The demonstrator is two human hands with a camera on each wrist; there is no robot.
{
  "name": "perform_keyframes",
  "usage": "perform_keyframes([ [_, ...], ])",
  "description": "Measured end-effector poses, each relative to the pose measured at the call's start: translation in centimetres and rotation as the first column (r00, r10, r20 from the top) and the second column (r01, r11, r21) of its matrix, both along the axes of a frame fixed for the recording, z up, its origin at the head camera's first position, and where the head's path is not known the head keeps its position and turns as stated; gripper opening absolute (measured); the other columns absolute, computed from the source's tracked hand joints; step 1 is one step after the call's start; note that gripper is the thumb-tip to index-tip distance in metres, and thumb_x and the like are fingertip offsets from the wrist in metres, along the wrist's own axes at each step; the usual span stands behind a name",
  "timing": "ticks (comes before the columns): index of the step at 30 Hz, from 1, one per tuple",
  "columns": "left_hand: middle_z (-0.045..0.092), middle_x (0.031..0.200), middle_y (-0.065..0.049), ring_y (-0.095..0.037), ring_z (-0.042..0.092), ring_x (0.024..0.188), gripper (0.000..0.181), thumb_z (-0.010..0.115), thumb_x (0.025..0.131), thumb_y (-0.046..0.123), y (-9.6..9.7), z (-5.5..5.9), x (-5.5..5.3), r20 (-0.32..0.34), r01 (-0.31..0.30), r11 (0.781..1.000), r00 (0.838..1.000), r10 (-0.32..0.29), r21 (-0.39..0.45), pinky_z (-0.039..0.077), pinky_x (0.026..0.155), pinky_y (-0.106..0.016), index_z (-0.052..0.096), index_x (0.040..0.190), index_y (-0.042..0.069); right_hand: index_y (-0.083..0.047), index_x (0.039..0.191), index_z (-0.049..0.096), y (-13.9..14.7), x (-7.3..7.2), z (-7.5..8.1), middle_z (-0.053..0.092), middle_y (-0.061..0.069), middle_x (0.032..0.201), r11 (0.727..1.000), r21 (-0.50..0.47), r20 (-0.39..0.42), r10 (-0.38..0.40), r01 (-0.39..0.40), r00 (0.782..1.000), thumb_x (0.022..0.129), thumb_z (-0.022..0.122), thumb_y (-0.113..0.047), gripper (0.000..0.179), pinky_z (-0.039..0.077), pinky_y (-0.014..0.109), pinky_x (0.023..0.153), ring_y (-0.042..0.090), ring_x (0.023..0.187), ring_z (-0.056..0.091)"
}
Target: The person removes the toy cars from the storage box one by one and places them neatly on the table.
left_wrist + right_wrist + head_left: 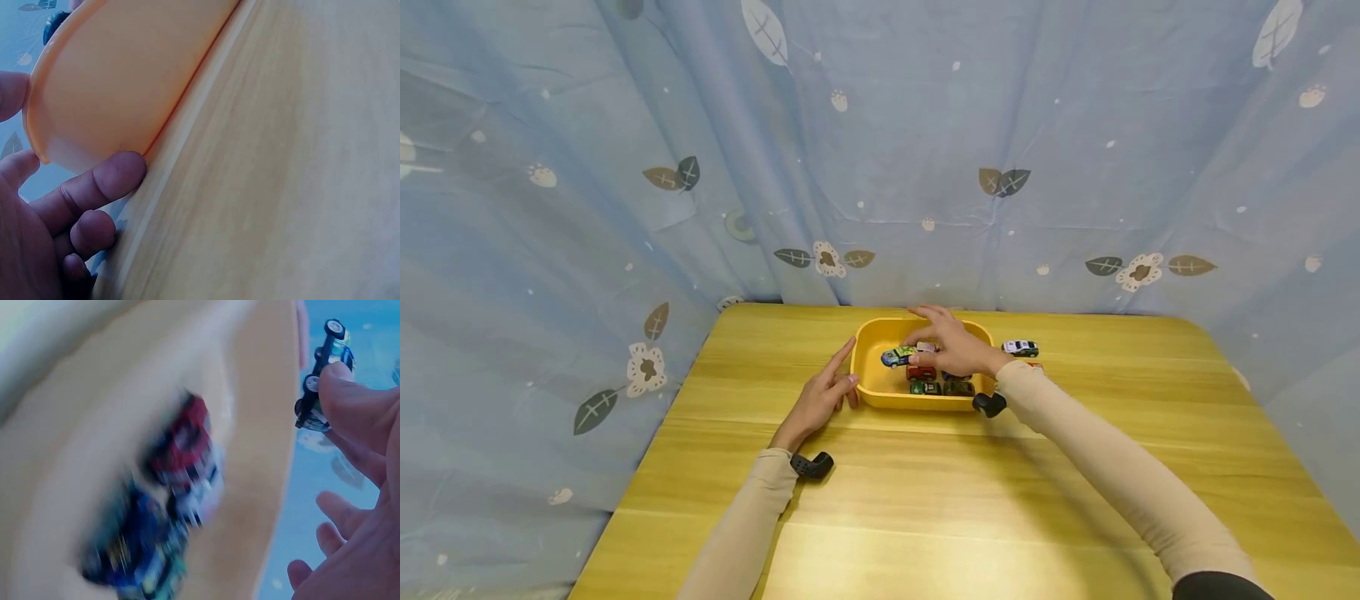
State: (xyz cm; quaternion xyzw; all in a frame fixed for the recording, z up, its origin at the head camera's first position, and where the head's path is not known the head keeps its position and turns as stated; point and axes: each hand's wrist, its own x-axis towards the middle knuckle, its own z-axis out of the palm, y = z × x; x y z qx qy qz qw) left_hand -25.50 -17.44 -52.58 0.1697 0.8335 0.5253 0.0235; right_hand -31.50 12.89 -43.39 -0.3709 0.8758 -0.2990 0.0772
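My right hand (957,347) pinches a blue and yellow-green toy car (896,357) between thumb and fingers, over the yellow plastic bin (917,402). In the right wrist view, the wheels and underside of this toy car (324,375) face the camera. Inside the bin lie several toy cars, among them a red one (921,373), a green one (925,388) and a dark olive one (958,388). My left hand (820,398) rests against the bin's left end, fingers extended. Its fingertips (128,172) touch the outer wall low down in the left wrist view.
A white and dark green toy car (1021,347) stands on the wooden table (910,500) right of the bin. Nearby, something red (1036,365) is mostly hidden by my right sleeve. A blue patterned curtain (910,125) hangs behind the table and along its left side.
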Motion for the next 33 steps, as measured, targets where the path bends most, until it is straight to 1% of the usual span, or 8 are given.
perform_keyframes([
  [2, 0.074, 0.077, -0.011, -0.019, 0.054, 0.06, 0.067, 0.055, 0.111, 0.03, 0.0, -0.1, 0.0, 0.004, -0.003, 1.0, 1.0, 0.003, -0.008, 0.046, 0.062, -0.026, 0.025, 0.17, 0.036, -0.012, 0.132, 0.075, 1.0, -0.1, 0.7, 0.034, 0.016, 0.171, 1.0, -0.017, 0.004, -0.01, 0.01, 1.0, 0.105, 0.069, -0.023, 0.03, 0.019, 0.072, 0.123, 0.044, 0.159, 0.019],
  [8, 0.074, 0.082, -0.022, -0.045, 0.057, 0.068, 0.067, 0.054, 0.112, 0.027, -0.1, -0.1, -0.1, 0.04, 0.015, 1.0, 0.999, -0.016, 0.002, 0.046, 0.062, -0.025, 0.022, 0.171, 0.031, -0.008, 0.136, 0.071, 5.0, 0.1, 2.7, 0.057, 0.017, 0.152, 0.997, -0.046, 0.013, -0.06, 0.061, 0.998, 0.105, 0.068, -0.018, 0.033, 0.029, 0.067, 0.118, 0.04, 0.144, 0.035],
  [12, 0.074, 0.081, -0.019, -0.038, 0.057, 0.065, 0.066, 0.053, 0.112, 0.028, -0.1, 0.0, -0.1, 0.02, 0.012, 1.0, 1.0, -0.012, 0.006, 0.046, 0.062, -0.025, 0.023, 0.171, 0.034, -0.009, 0.137, 0.07, 8.1, 0.2, 3.2, 0.064, 0.015, 0.144, 0.995, -0.019, -0.009, -0.099, 0.099, 0.995, 0.105, 0.068, -0.018, 0.033, 0.034, 0.062, 0.111, 0.037, 0.133, 0.041],
  [18, 0.073, 0.077, -0.012, -0.022, 0.055, 0.06, 0.065, 0.054, 0.112, 0.029, -0.2, 0.1, 0.0, 0.007, -0.007, 1.0, 1.0, 0.007, 0.004, 0.047, 0.062, -0.026, 0.025, 0.17, 0.037, -0.009, 0.133, 0.072, 11.7, 1.2, 3.0, 0.069, 0.013, 0.138, 0.991, 0.017, -0.034, -0.13, 0.131, 0.991, 0.104, 0.069, -0.018, 0.03, 0.035, 0.054, 0.1, 0.033, 0.122, 0.048],
  [22, 0.073, 0.077, -0.011, -0.019, 0.054, 0.061, 0.065, 0.054, 0.112, 0.03, -0.2, 0.2, 0.0, 0.012, -0.003, 1.0, 1.0, 0.003, -0.002, 0.047, 0.062, -0.026, 0.025, 0.17, 0.038, -0.008, 0.13, 0.073, 13.5, 2.2, 2.5, 0.072, 0.013, 0.133, 0.991, 0.012, -0.04, -0.134, 0.135, 0.99, 0.102, 0.072, -0.016, 0.029, 0.031, 0.058, 0.109, 0.037, 0.126, 0.055],
  [25, 0.073, 0.077, -0.013, -0.023, 0.056, 0.062, 0.065, 0.054, 0.112, 0.03, -0.2, 0.2, 0.0, 0.018, -0.002, 1.0, 1.0, 0.002, -0.005, 0.047, 0.063, -0.027, 0.025, 0.17, 0.038, -0.007, 0.128, 0.074, 14.6, 2.9, 2.2, 0.074, 0.012, 0.13, 0.99, 0.012, -0.067, -0.139, 0.14, 0.988, 0.1, 0.074, -0.014, 0.029, 0.031, 0.056, 0.11, 0.036, 0.125, 0.058],
  [26, 0.073, 0.077, -0.013, -0.026, 0.056, 0.062, 0.065, 0.054, 0.112, 0.03, -0.2, 0.3, 0.0, 0.018, -0.002, 1.0, 1.0, 0.002, -0.005, 0.047, 0.063, -0.027, 0.025, 0.17, 0.037, -0.007, 0.128, 0.075, 15.0, 3.1, 2.1, 0.074, 0.012, 0.129, 0.989, 0.013, -0.076, -0.147, 0.149, 0.986, 0.1, 0.075, -0.013, 0.029, 0.033, 0.054, 0.105, 0.036, 0.123, 0.057],
  [33, 0.074, 0.082, -0.022, -0.047, 0.057, 0.07, 0.067, 0.052, 0.113, 0.029, -0.1, 0.3, -0.3, 0.047, 0.016, 1.0, 0.999, -0.015, -0.015, 0.047, 0.064, -0.028, 0.02, 0.171, 0.035, -0.007, 0.13, 0.074, 17.2, 4.3, 1.9, 0.075, 0.012, 0.128, 0.975, 0.057, -0.104, -0.207, 0.213, 0.973, 0.099, 0.075, -0.012, 0.032, 0.038, 0.05, 0.097, 0.034, 0.115, 0.055],
])
